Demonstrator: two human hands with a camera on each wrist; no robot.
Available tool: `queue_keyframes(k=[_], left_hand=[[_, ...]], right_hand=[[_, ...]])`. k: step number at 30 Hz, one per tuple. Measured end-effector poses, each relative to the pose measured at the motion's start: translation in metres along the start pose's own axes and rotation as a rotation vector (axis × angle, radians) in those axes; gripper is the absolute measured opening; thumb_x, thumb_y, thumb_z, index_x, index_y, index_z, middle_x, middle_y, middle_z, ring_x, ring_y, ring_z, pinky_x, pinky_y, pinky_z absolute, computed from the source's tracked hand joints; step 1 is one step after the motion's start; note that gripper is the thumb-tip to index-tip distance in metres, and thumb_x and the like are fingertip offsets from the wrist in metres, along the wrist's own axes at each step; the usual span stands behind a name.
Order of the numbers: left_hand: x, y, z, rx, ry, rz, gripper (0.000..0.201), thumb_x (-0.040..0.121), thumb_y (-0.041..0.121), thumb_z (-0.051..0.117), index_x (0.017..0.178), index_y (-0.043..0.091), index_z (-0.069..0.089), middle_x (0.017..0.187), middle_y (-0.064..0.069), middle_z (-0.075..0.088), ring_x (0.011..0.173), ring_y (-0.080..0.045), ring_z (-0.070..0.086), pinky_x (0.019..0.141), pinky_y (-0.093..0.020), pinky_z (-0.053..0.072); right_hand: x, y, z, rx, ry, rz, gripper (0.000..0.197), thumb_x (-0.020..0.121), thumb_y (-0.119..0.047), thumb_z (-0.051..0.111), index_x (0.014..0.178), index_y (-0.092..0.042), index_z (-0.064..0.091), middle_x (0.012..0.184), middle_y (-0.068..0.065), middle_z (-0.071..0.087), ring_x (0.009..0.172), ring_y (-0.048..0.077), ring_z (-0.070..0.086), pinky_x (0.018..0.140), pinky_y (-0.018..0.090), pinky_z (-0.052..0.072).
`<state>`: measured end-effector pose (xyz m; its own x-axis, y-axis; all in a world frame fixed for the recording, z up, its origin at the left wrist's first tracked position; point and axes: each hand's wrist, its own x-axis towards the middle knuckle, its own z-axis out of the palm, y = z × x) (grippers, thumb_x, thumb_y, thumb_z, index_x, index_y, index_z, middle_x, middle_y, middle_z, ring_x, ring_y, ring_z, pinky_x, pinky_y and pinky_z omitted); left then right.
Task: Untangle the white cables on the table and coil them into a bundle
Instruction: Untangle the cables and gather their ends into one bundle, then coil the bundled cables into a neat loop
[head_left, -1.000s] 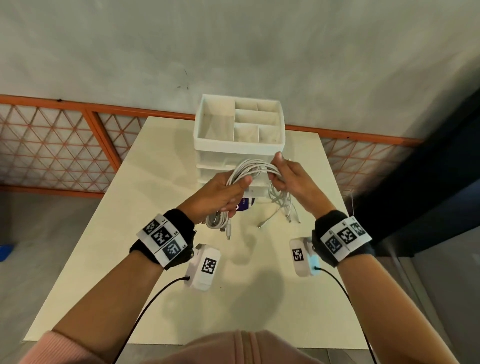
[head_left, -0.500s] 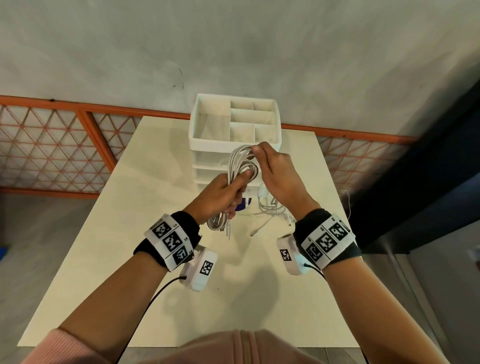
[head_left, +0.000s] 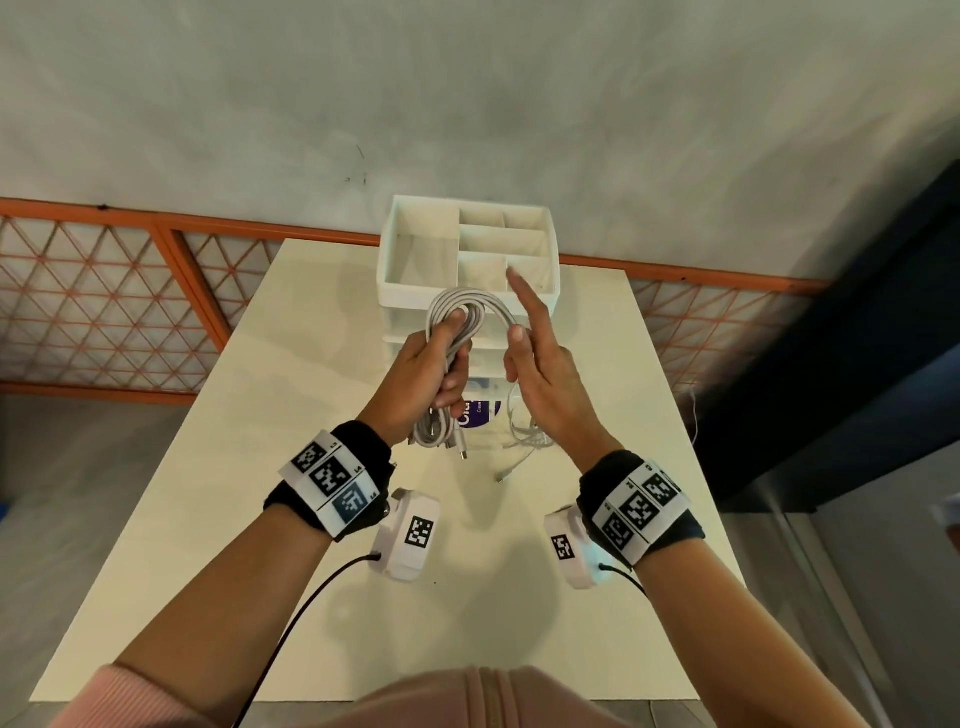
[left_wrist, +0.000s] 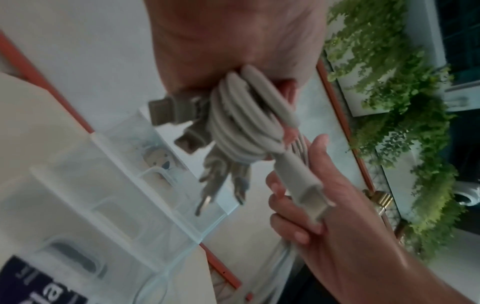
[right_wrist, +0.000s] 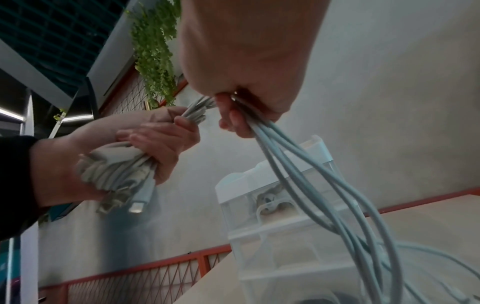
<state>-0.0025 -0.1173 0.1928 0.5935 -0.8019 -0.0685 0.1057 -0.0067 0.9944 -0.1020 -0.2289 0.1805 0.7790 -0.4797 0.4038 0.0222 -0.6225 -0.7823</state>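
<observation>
The setting was an indoor workspace: a cream table stood against a grey plastered wall, with orange lattice railing, hanging greenery and a white drawer organiser

Directly ahead of our hands, the white drawer organizer stands on the table and blocks the way forward. Below the hands, loose cables lie on the table in front of the organizer, beside a purple-labelled item (partly hidden, so we cannot tell what it is). To the left of the organizer the table surface lies bare, and also nearer us, between the wrists and the near edge. Behind the organizer stands the wall.
</observation>
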Motion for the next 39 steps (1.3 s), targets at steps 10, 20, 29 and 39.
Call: queue_keyframes(k=[10,20,29,39], left_hand=[[0.005,-0.005,0.005,-0.062,0.106,0.137,0.045,0.098,0.042,0.037,0.064,0.014,0.039,0.045,0.004,0.030,0.039,-0.011,0.030,0.047,-0.028,0.043],[0.005,-0.016,0.007,-0.054,-0.003,0.147,0.045,0.095,0.038,0.046,0.105,-0.004,0.058,0.039,0.001,0.039,0.038,-0.027,0.044,0.039,-0.027,0.046],[0.010,-0.021,0.009,-0.014,0.130,0.154,0.048,0.091,0.039,0.056,0.079,-0.007,0.064,0.040,-0.007,0.045,0.038,-0.019,0.048,0.047,-0.026,0.044],[0.018,-0.023,0.008,-0.108,0.329,0.225,0.033,0.095,0.030,0.052,0.069,0.012,0.062,0.069,-0.002,0.066,0.035,-0.011,0.042,0.039,-0.021,0.039]], right_hand=[[0.002,-0.009,0.014,0.071,-0.049,0.095,0.043,0.103,-0.026,0.030,0.146,-0.025,0.032,0.071,0.001,0.049,0.051,0.003,0.045,0.054,0.011,0.036],[0.001,-0.019,0.020,0.281,-0.189,0.339,0.044,0.102,-0.022,0.034,0.145,-0.014,0.033,0.107,0.006,0.027,0.069,0.014,0.059,0.048,0.020,0.052],[0.004,-0.025,0.005,-0.032,-0.446,0.287,0.050,0.101,-0.018,0.034,0.149,-0.023,0.019,0.094,-0.011,0.024,0.080,-0.001,0.049,0.057,0.007,0.051],[0.003,-0.019,-0.001,0.004,-0.234,0.403,0.076,0.089,-0.026,0.062,0.147,-0.019,0.013,0.072,0.003,0.071,0.058,0.010,0.068,0.059,0.015,0.052]])
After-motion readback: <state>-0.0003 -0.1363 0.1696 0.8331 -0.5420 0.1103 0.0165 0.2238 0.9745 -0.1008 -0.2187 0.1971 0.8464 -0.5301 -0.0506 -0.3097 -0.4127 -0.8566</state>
